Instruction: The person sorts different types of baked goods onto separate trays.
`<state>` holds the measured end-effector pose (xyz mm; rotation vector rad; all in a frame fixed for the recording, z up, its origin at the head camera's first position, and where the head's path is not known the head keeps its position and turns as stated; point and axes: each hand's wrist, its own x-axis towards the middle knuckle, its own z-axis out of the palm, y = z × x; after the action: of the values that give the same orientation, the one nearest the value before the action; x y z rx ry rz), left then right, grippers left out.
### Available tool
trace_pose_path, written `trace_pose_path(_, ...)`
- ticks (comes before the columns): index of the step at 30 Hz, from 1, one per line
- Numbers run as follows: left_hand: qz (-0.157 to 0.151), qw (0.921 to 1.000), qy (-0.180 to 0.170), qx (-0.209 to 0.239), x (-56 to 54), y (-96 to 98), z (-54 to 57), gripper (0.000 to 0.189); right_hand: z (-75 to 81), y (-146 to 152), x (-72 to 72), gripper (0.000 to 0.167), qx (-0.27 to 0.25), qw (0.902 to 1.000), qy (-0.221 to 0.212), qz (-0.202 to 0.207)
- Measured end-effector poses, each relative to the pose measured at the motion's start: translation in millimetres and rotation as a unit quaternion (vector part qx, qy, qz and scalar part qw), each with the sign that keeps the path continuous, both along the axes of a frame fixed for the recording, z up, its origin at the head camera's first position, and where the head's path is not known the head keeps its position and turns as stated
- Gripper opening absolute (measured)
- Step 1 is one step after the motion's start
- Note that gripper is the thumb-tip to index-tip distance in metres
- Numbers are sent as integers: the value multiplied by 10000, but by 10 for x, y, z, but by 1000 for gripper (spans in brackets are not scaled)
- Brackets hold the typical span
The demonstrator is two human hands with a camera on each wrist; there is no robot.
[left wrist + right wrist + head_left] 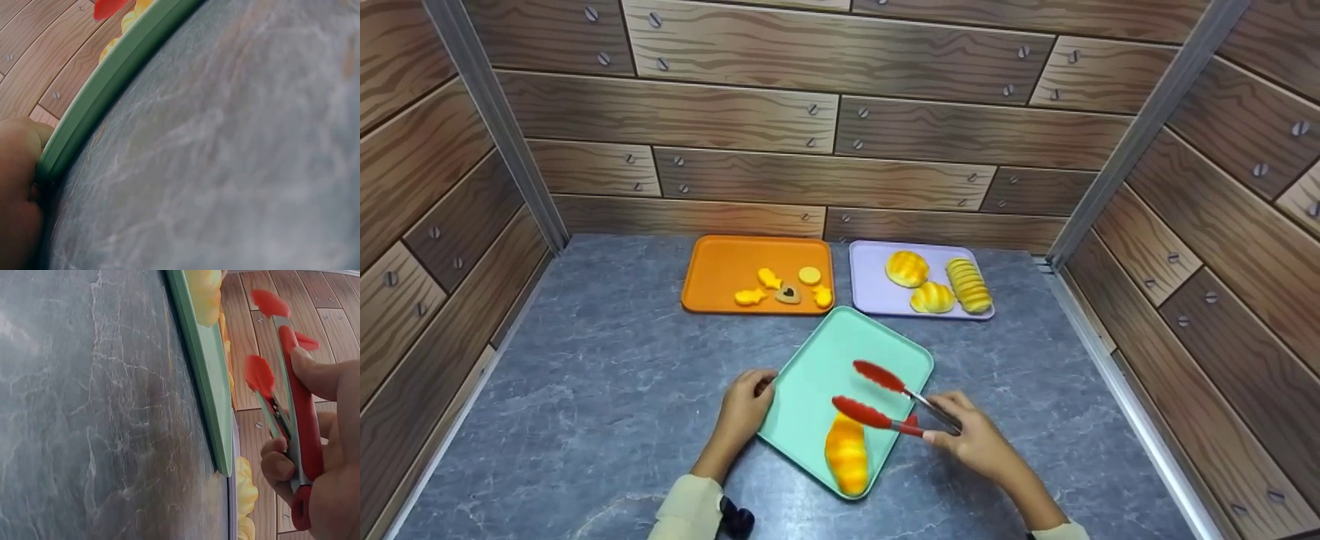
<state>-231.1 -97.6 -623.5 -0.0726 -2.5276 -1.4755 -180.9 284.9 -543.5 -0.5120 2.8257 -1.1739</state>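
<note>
A mint green tray [817, 382] lies at an angle on the table, with a yellow-orange toy bread [847, 457] near its closest corner. My left hand [747, 405] grips the tray's left edge; the left wrist view shows the hand [19, 185] at the green rim [84, 107]. In my right hand [971, 435] are red-tipped tongs [877, 416], held above the tray with their two arms spread apart. Nothing sits between the tong tips. One red tip overlaps the bread's far end in the head view. The right wrist view shows fingers wrapped around the tongs' red handle [306, 422].
An orange tray [720, 270] at the back holds several small toy biscuits [787, 295]. Beside it, a lilac tray [874, 296] bears three toy breads [907, 268]. Wood-patterned walls [735, 120] enclose the grey marbled table [607, 360] at the back and sides.
</note>
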Motion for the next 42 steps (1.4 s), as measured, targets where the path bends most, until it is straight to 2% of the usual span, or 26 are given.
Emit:
trace_pose_path(5,-20,10000,-7,21,-6,9,-3,18,-21,25,0,61,71,9986,-189,488)
trace_pose_path(10,-31,10000,57,-6,-13,5,0,18,-25,54,-4,53,108,9948,-555,844)
trace_pose_path(14,-10,10000,59,3,-4,1,10,17,-19,58,-15,46,96,9921,-760,989)
trace_pose_path(20,0,10000,81,-33,10,-4,2,17,-9,29,-30,43,144,9902,-746,1170)
trace_pose_path(24,-18,9999,137,-42,1,-6,-7,17,-1,13,-31,42,87,9903,-699,1197)
trace_pose_path(30,-31,9998,182,-29,-5,-8,-8,16,24,3,-29,35,-272,9898,-850,1108)
trace_pose_path(33,-28,9997,243,-21,-7,-5,-13,16,23,-6,-34,33,-402,9907,-769,1051)
trace_pose_path(38,36,9999,155,-19,-4,-1,-18,16,13,-12,-54,33,-459,9923,-541,1010)
trace_pose_path(42,29,9998,175,-37,-6,2,-23,16,11,15,-58,38,-335,9924,-610,1012)
